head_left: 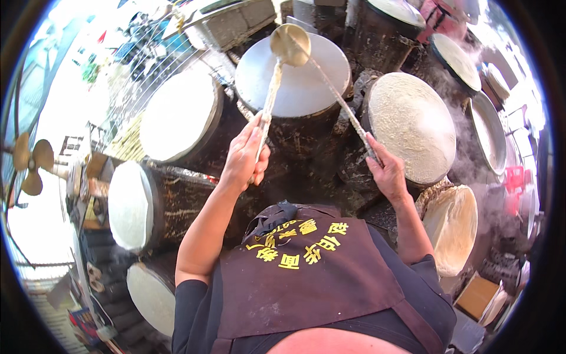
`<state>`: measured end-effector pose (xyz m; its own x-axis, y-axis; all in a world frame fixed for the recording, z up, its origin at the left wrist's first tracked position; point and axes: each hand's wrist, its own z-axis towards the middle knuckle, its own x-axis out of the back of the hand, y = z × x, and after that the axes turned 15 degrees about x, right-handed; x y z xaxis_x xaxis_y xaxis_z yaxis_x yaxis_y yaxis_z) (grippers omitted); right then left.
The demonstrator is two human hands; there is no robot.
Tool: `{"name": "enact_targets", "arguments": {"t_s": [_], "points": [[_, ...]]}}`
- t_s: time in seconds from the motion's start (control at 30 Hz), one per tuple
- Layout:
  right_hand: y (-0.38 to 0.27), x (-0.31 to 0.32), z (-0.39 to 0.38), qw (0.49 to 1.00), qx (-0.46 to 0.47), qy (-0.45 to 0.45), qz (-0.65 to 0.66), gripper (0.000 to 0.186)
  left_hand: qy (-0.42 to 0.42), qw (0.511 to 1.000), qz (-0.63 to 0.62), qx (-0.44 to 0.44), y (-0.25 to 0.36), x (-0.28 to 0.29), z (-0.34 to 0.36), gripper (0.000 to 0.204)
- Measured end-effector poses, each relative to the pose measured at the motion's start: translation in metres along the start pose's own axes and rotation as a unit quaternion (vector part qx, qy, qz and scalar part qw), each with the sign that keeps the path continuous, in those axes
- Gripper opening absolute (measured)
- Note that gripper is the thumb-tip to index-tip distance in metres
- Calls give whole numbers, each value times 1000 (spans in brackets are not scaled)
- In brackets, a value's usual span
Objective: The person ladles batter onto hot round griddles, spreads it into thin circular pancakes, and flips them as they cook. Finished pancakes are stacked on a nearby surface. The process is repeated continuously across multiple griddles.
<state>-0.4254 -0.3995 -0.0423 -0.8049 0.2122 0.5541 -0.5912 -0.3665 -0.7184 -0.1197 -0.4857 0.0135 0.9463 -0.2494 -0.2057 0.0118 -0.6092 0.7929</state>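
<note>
My left hand (244, 156) grips a batter-caked stick (270, 100); my right hand (386, 171) is closed on the ladle (290, 44) handle. The ladle bowl hangs above the far rim of the middle griddle (306, 88).

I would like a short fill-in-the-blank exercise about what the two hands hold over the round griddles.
1. The left hand grips a batter-coated ____ held upright.
2. The right hand holds the long handle of a ____.
3. The ladle's bowl hangs over the smooth ____ griddle top.
4. The griddle beside the right hand is covered with ____.

Missing words: stick; ladle; grey; batter
</note>
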Motion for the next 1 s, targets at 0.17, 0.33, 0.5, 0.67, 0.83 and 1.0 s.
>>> {"name": "enact_targets", "arguments": {"t_s": [0.17, 0.33, 0.5, 0.67, 0.83, 1.0], "points": [[1, 34, 28, 995, -88, -10, -48, 54, 1, 991, 128, -35, 19, -36, 90, 45], [23, 13, 34, 987, -103, 0, -122, 53, 89, 915, 338, -199, 5, -20, 167, 39], [48, -34, 16, 976, -130, 23, -171, 56, 147, 786, 472, -371, 44, 19, 193, 42], [51, -77, 17, 973, -149, 74, -160, 55, 296, 623, 562, -455, 123, 55, 194, 46], [38, -111, 10, 974, -156, 131, -105, 55, 120, 918, 252, -282, 155, 67, 167, 41], [14, -128, 15, 972, -133, 149, -121, 55, -75, 994, 3, -74, 145, 85, 112, 40]]}}
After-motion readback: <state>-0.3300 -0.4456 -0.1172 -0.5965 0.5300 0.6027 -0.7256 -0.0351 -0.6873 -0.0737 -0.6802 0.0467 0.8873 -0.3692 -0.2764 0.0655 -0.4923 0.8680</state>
